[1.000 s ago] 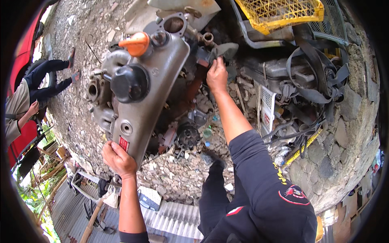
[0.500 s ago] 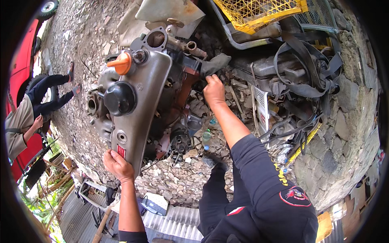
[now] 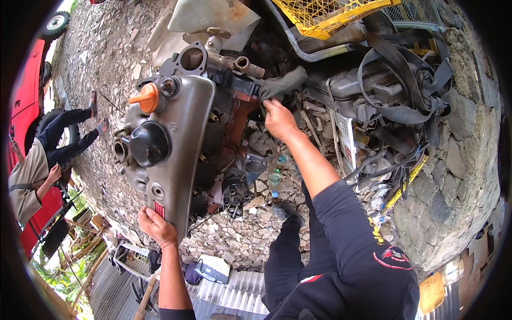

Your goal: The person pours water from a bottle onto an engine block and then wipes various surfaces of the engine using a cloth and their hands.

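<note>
A car engine stands before me, topped by a long grey-brown metal valve cover (image 3: pixel 184 144). My left hand (image 3: pixel 158 228) is closed on the near end of this cover, beside a small red label. An orange cap (image 3: pixel 144 98) and a black round cap (image 3: pixel 151 143) sit on the cover's left side. Over at the engine's right side, my right hand (image 3: pixel 279 120) pinches a dark grey rag (image 3: pixel 288 84) against or close to the reddish-brown block (image 3: pixel 234 125). Its fingertips are partly hidden by the cloth. A metal flange (image 3: pixel 192 57) with a round opening rises at the far end.
To the right lie black straps (image 3: pixel 392 109), a dark engine part and a white crate (image 3: pixel 346 140). A yellow crate (image 3: pixel 330 16) is at the top. Plastic bottles (image 3: pixel 274 183) lie on stony ground. Another person (image 3: pixel 34 178) sits by a red vehicle (image 3: pixel 24 90) on the left.
The view has shifted slightly, so the engine appears a little farther left and lower. Both hands keep their holds; the rag and right hand have moved slightly right relative to the engine.
</note>
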`<state>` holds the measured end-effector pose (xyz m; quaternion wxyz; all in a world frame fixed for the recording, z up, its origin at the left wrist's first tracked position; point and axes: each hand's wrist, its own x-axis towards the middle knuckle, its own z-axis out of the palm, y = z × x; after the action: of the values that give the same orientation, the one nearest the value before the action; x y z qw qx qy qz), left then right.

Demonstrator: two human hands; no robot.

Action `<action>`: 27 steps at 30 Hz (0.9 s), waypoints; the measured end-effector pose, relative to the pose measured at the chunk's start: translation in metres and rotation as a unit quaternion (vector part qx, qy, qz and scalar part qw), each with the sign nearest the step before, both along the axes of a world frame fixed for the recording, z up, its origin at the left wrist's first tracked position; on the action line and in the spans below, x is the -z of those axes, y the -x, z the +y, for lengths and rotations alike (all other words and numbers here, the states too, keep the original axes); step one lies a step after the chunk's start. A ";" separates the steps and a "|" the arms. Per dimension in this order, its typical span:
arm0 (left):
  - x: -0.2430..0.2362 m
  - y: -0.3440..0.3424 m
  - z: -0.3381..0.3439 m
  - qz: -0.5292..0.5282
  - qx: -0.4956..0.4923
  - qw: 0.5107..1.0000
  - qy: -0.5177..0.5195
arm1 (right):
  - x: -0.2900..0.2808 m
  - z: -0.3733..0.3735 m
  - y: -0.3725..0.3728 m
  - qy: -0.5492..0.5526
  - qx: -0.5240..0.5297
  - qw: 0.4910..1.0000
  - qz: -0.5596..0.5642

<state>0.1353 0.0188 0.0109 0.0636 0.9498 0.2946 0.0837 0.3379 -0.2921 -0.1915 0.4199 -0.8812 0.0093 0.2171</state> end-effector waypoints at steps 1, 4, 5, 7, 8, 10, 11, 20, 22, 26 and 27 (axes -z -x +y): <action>0.001 -0.001 0.001 -0.007 -0.002 1.000 0.005 | -0.008 0.005 0.001 0.048 -0.013 0.999 0.003; 0.001 0.003 0.003 0.008 0.006 1.000 -0.009 | -0.005 0.015 0.022 0.102 -0.028 0.993 0.042; 0.000 0.004 0.003 0.011 0.009 1.000 -0.018 | -0.002 0.017 0.024 0.119 -0.023 0.992 0.037; -0.005 0.005 0.001 0.021 0.002 1.000 -0.009 | 0.002 0.018 0.019 0.145 -0.006 0.989 0.025; -0.005 0.004 -0.001 0.012 0.008 1.000 -0.008 | 0.003 0.018 0.015 0.158 0.002 0.987 0.022; 0.004 -0.003 0.000 -0.016 0.022 0.999 -0.026 | -0.003 0.016 0.003 0.139 0.009 0.988 0.066; 0.002 0.000 -0.001 -0.002 0.016 1.000 -0.022 | -0.009 0.017 0.000 0.124 0.035 0.989 0.068; -0.001 0.003 0.001 0.020 0.010 0.999 -0.031 | 0.002 0.015 0.015 0.058 0.031 0.997 0.041; -0.002 -0.001 -0.003 0.005 0.020 0.999 -0.028 | -0.002 0.041 0.019 0.027 0.066 0.997 -0.001; 0.002 0.002 0.004 -0.005 -0.006 1.000 -0.007 | -0.031 0.066 0.020 -0.019 0.087 0.995 -0.041; 0.003 0.003 0.004 -0.004 0.001 1.000 -0.017 | -0.026 0.060 0.021 0.005 0.075 0.997 -0.012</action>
<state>0.1320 0.0227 0.0083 0.0487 0.9509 0.2915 0.0919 0.3172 -0.2318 -0.1656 0.4308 -0.8825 0.0716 0.1745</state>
